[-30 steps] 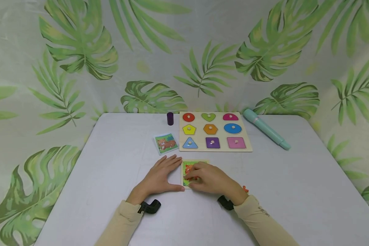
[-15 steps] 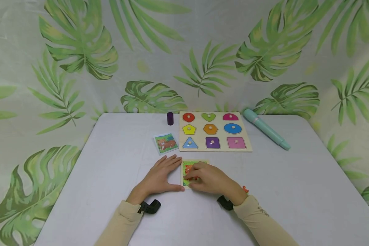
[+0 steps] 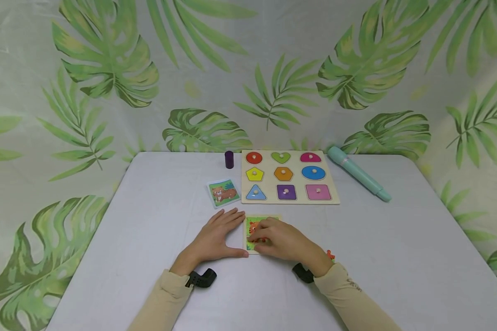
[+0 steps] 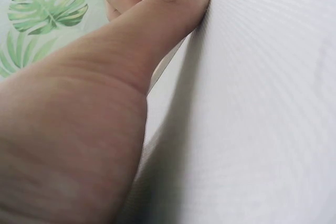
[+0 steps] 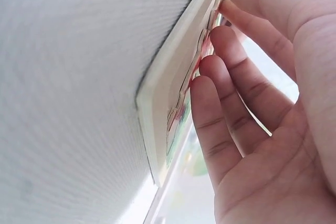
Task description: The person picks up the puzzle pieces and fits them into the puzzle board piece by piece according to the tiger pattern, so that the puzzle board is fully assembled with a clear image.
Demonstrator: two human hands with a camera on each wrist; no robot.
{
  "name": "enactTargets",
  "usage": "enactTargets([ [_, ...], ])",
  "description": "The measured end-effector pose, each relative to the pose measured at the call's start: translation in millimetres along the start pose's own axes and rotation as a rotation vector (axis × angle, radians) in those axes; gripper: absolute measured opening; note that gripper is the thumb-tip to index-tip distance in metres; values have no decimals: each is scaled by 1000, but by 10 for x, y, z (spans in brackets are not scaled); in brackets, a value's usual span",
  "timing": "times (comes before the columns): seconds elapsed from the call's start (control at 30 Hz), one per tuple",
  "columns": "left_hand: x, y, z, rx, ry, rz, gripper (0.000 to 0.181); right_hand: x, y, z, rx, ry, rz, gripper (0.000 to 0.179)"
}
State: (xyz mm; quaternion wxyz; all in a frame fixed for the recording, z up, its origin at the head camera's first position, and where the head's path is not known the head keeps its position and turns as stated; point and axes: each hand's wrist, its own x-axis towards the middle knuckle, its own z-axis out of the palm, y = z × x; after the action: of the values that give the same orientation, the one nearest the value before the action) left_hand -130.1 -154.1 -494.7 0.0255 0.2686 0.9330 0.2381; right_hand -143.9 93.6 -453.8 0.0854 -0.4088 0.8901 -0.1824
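A small wooden picture puzzle with an orange animal on green lies on the table in front of me. My left hand lies flat beside it with fingers spread, the thumb reaching its near left corner. Over the puzzle, my right hand covers most of the picture. The right wrist view shows that hand's slightly bent fingers resting on the puzzle pieces inside the pale frame. Whether a piece sits pinched under the thumb and index finger is not seen; the hand appears to touch only.
Behind the puzzle lie a picture card and a knobbed shape board. A dark purple cylinder stands at the back, and a teal pen-shaped tube lies at right. A small orange piece shows beside my right wrist.
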Motion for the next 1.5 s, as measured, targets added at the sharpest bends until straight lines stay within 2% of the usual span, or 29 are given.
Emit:
enactTargets([
  [0.4,-5,3,11,2,-4,-8,104,-21,-11,-25,2,-15,3,26],
  [1.2,-10,7,16,5,-4,-14,104,-276,89,-189,23,33,-7,27],
  [1.5,-6,6,10,7,-6,-15,105,-407,143,-257,57,41,64,33],
])
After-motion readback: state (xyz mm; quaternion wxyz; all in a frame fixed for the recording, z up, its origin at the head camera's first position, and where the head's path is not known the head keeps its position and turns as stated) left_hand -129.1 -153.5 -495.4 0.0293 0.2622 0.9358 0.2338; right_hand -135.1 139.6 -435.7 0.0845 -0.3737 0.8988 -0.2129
